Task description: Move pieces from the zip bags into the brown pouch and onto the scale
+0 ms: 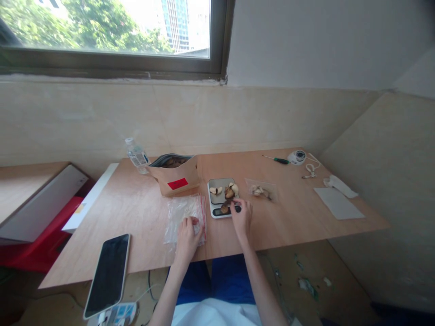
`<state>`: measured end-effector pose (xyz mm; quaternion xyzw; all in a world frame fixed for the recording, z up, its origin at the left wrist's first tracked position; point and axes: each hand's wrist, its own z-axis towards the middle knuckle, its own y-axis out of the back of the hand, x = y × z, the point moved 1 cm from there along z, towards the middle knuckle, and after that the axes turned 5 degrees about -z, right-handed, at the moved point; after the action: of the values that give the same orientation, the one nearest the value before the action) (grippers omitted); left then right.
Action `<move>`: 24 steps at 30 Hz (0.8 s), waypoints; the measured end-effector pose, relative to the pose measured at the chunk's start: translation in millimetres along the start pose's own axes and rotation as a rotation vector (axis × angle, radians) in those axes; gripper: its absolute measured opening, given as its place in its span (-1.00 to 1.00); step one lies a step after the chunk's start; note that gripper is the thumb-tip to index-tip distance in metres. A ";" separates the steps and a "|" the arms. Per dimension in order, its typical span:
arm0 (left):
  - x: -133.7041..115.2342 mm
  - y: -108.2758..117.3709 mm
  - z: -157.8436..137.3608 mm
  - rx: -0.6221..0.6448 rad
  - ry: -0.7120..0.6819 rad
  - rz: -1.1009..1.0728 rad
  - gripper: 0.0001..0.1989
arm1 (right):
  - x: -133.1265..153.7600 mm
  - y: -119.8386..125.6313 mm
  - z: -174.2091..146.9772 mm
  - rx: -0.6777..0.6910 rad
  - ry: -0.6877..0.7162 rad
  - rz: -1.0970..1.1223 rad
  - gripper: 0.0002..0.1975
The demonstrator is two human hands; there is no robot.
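Note:
A small white kitchen scale [213, 209] stands on the table, with pale and brown dried mushroom pieces [229, 192] on its grey plate. At its front right, my right hand [242, 217] pinches a dark dried mushroom [225, 207], which partly covers the display. My left hand [187, 235] rests on a stack of clear zip bags [175, 219] with red seals; its fingers are loosely bent and the thumb is apart. Behind the bags stands an open brown paper pouch [183, 175] with a red label and brown contents. A clear bag of pale dried pieces [261, 191] lies right of the scale.
A water bottle [137, 156] stands beside the pouch. A tablet [110, 271] overhangs the table's front left edge, above a power strip [125, 312]. At the right are a screwdriver [280, 160], a white camera-like device [297, 157] with a cable, and a white sheet [339, 203].

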<state>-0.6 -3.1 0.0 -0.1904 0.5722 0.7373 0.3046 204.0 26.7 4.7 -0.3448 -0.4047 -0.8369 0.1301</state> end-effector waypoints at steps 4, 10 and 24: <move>-2.1 0.2 -3.8 -0.003 0.012 0.000 -0.78 | -41.6 23.6 -0.8 -0.001 -0.211 0.207 -0.78; -18.8 -3.9 -7.9 -0.014 0.123 0.190 -0.66 | -97.8 52.0 2.4 0.036 -0.393 0.328 -0.67; -15.3 1.9 -0.4 -0.025 0.093 0.002 -0.84 | -3.0 42.4 -13.9 0.035 0.002 0.167 -0.76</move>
<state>9.4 -7.4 10.9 -0.2276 0.5768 0.7350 0.2743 220.7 -11.2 21.5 -0.3741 -0.3887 -0.8164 0.2060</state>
